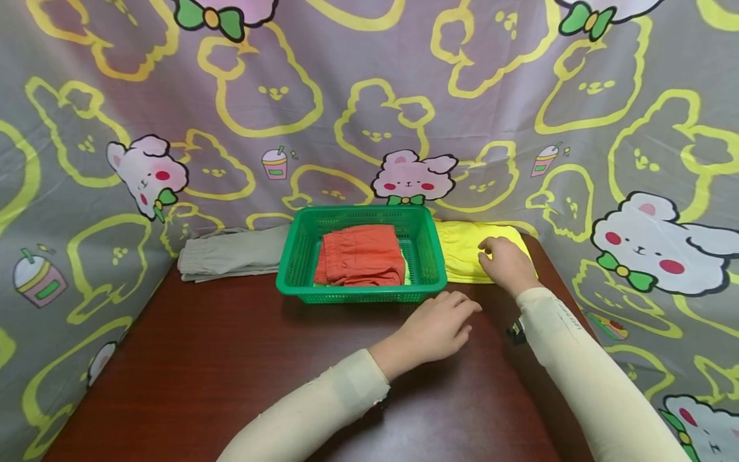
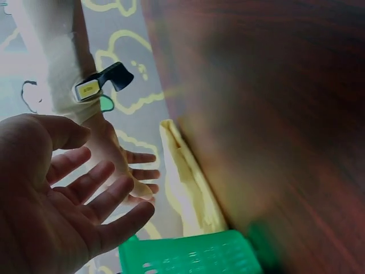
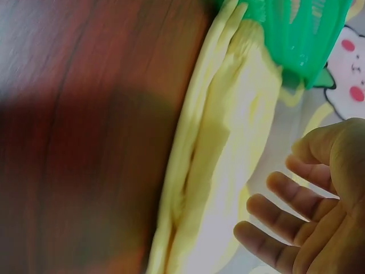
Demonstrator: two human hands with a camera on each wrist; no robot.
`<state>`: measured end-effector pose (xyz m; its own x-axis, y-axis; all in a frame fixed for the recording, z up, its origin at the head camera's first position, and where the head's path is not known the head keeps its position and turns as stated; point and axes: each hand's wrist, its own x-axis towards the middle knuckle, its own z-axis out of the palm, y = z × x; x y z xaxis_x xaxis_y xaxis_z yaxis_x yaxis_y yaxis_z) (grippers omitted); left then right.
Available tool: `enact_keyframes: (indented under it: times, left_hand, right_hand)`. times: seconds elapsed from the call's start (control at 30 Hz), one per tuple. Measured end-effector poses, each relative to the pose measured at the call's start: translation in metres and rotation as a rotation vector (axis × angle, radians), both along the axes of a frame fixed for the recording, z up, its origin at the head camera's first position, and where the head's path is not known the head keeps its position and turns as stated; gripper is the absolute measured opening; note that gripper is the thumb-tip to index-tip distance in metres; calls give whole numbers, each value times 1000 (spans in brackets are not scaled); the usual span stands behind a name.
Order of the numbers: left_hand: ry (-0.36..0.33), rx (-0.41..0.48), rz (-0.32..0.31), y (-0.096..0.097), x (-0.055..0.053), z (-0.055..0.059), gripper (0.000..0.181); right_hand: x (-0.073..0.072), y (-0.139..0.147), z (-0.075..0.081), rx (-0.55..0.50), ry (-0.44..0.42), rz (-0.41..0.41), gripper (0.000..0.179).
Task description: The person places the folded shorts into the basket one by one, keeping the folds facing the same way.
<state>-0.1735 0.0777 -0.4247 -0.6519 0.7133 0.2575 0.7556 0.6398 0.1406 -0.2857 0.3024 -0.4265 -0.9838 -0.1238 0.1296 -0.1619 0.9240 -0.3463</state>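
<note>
Over the folded yellow garment [image 1: 462, 247], which looks like shorts or trousers, hovers my right hand [image 1: 508, 264]. Its fingers are loosely bent with nothing in them; in the right wrist view a gap shows between the fingers and the yellow cloth [image 3: 228, 142]. My left hand [image 1: 430, 333] hangs over the table in front of the basket's right corner, fingers spread and holding nothing. A green plastic basket [image 1: 360, 296] stands at the middle back. Inside it lies a folded orange-red garment [image 1: 364, 253] with a gathered waistband, on top of some lime-green cloth [image 1: 407, 273].
A folded grey garment [image 1: 237, 253] with a gathered end lies left of the basket. The dark reddish-brown table [image 1: 219, 372] is bordered at the back and sides by a grey curtain [image 1: 323, 70] with yellow outlines and cartoon rabbits.
</note>
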Motion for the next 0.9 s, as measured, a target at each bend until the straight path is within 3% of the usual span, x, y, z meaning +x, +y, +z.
enact_keyframes:
  times: [0.2,0.57,0.9]
  left_hand:
    - [12,-49,41,11,-7,-13,36]
    - [-35,-122,72,33,-10,-23,35]
    - [-57,-139,93,44,-14,-32,30]
  right_hand:
    - [-1,13,-8,-6,-39,-42,38]
    - [-10,23,-28,7,-27,-94,46]
    - [-16,32,-47,-20,-125,-124,57]
